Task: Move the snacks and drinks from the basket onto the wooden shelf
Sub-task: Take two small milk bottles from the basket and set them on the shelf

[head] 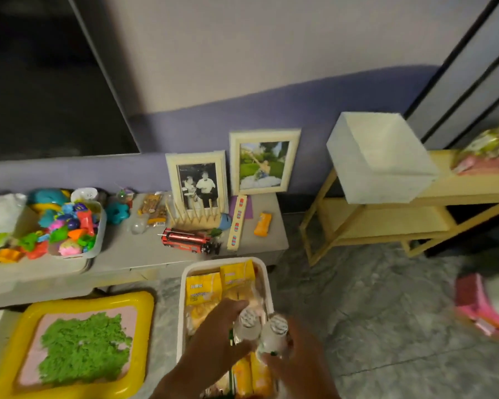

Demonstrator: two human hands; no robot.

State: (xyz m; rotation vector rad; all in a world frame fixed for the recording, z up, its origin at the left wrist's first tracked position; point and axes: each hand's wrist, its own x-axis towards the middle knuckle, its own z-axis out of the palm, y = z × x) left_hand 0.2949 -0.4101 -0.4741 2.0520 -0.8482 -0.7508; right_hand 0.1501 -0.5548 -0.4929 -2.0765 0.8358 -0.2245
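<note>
A white basket (261, 267) stands on the floor at the bottom centre, filled with yellow snack packets (203, 287) and orange packets (251, 375). My left hand (213, 344) grips a small white drink bottle (247, 326) with a foil cap. Beside it, my right hand (300, 361) holds a second white bottle (275, 336). Both bottles are just above the basket. The pale wooden shelf (386, 223) stands at the right against the wall, with a snack bag (490, 152) on its top board.
A white box (386, 159) sits on the shelf's top left corner. A low grey table (144, 249) holds picture frames, a red toy bus and a tub of toys. A yellow tray (78, 341) with green sand lies at the left. Something pink (478, 303) lies at the right.
</note>
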